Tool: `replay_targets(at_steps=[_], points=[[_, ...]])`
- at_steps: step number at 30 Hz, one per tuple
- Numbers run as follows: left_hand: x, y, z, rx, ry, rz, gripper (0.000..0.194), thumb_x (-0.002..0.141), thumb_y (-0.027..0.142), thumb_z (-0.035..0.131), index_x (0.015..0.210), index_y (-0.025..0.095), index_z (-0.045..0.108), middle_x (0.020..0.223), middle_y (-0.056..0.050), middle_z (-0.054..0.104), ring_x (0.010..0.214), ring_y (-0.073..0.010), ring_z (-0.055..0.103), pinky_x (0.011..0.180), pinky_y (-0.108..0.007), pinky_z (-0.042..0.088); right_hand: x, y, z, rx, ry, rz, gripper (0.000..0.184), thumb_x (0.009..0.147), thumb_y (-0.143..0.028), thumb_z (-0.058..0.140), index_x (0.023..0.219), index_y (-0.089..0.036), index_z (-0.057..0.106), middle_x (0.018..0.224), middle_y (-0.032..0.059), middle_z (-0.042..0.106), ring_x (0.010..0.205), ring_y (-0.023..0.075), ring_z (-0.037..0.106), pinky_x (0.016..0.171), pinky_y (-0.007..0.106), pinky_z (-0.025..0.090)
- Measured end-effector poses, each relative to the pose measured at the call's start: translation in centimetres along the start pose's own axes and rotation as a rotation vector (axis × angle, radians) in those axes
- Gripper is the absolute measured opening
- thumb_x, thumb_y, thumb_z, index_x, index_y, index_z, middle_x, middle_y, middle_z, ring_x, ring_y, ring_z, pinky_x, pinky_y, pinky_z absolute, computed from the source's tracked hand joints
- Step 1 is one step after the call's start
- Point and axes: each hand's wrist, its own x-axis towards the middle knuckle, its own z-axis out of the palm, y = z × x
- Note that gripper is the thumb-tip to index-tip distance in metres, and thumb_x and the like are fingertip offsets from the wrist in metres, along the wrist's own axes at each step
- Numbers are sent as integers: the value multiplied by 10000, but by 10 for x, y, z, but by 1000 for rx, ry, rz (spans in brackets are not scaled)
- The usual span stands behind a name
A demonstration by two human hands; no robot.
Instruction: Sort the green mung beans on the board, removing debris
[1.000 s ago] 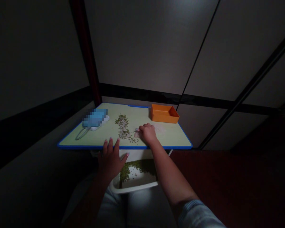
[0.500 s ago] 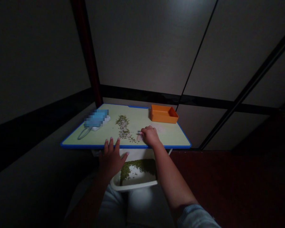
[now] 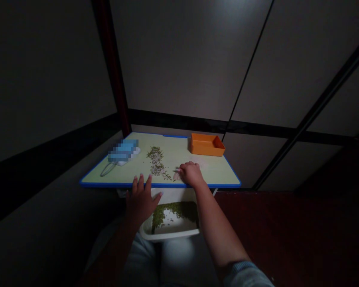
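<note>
On the pale green table top (image 3: pixel 131 171) lies a loose strip of small green bits mixed with pale grains (image 3: pixel 156 161), too small to name surely. My right hand (image 3: pixel 190 173) rests just right of the strip's near end, fingers bent and pinched together. What they hold, if anything, is hidden. A thin layer of pale grains (image 3: pixel 202 164) spreads behind that hand. Fingers apart and holding nothing, my left hand (image 3: pixel 142 199) lies over the table's near edge. Below the edge, between both arms, sits a white bin (image 3: pixel 170 236) with many green bits inside.
At the back right of the table stands an orange open box (image 3: pixel 208 149). A blurred-out blue item with a white edge and a looped cord (image 3: pixel 108 168) lies at the left. Panelled walls (image 3: pixel 179 71) close off the back and left side.
The whole view has shifted very slightly. Both hands keep nearly the same place and shape, and the strip of bits looks much the same.
</note>
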Motion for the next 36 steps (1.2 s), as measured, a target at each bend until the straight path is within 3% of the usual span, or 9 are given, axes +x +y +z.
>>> replay_targets(at_steps=[9,22,33,36], points=[[-1,1,-5,-20,-19,-3,697,851,508,392,1462,197,268,1573,-139,204,1457,-324,123,1061,-598,310,-3,-1,-4,50,-20,-81,233,940,-335,478,915,-219,679,979,52,704,978,187,551,834,302,319],[-2,1,-4,-13,-16,-6,686,852,508,396,1458,208,280,1573,-130,207,1456,-324,132,1063,-606,299,1,10,6,161,6,-235,276,965,-295,449,884,-177,685,887,48,703,840,143,562,822,229,341],[-2,0,-3,-20,-15,-8,695,852,518,386,1464,211,266,1577,-123,198,1459,-323,115,1068,-609,290,-3,0,-2,37,6,-128,259,948,-329,469,929,-212,699,935,51,716,898,172,581,780,250,354],[-2,-1,-1,-20,-6,7,693,856,522,374,1465,212,263,1577,-125,195,1457,-327,119,1061,-610,297,-2,0,-3,-19,22,-42,277,948,-347,459,934,-215,702,931,70,715,905,190,588,759,265,362]])
